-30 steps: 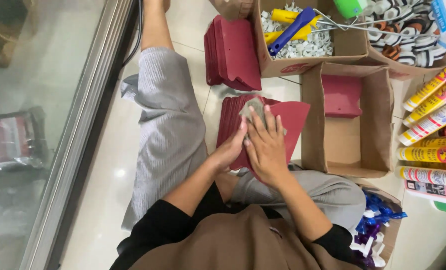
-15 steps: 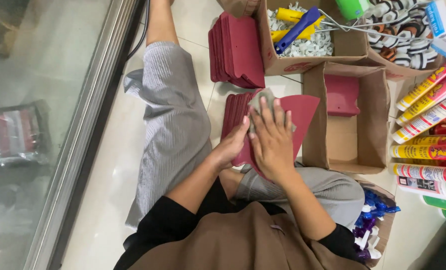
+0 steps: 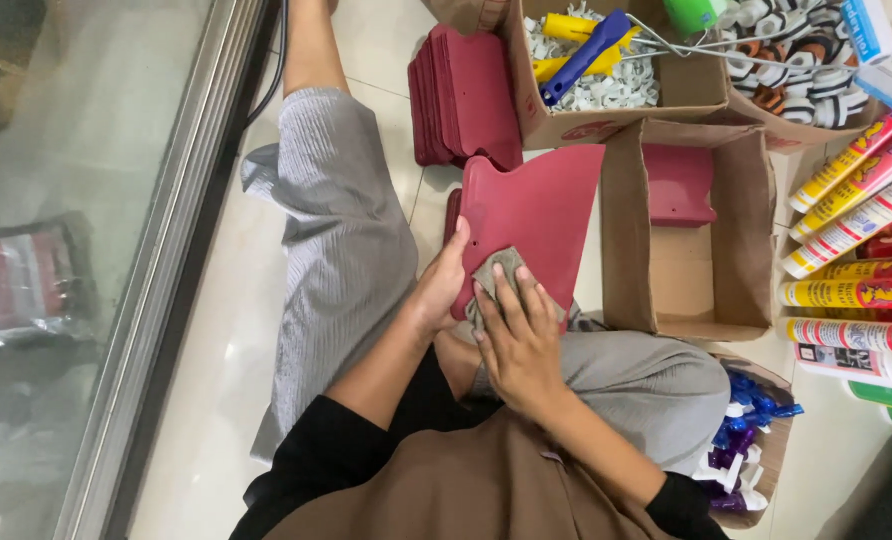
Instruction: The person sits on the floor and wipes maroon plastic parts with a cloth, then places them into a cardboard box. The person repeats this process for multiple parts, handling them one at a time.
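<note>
**Red scraper held up and wiped with a cloth, seated on the floor**

The person sits on a pale tiled floor (image 3: pixel 216 400) with legs in grey trousers stretched out, a glass door running along the left. The left hand (image 3: pixel 439 285) grips the left edge of a flat red plastic scraper (image 3: pixel 531 215), thumb on the front face and fingers (image 3: pixel 459 240) clamped round the edge from behind. The scraper is lifted off the floor and tilted toward the camera, its wide straight edge uppermost, above the person's lap and just in front of an open cardboard box (image 3: pixel 631 260).

The right hand (image 3: pixel 516 340) lies flat on the lower part of the scraper, fingers (image 3: pixel 526 295) spread a little and pressed down on a small grey-brown cloth (image 3: pixel 496 270); the cloth is trapped between palm and scraper, only its upper corner showing.

Behind the raised scraper, partly hidden, a low pile of the same red scrapers (image 3: pixel 453 215) lies on the floor. Farther up, a second stack of red scrapers (image 3: pixel 466 95) leans against another cardboard box (image 3: pixel 556 125) that holds white plastic clips and yellow and blue tools. The open box to the right holds one more red scraper (image 3: pixel 678 185) at its far end. Along the right edge lie tubes of sealant (image 3: pixel 851 290) in yellow, red and white, and near the right knee sits a box of blue and white plastic nozzles (image 3: pixel 741 450).
</note>
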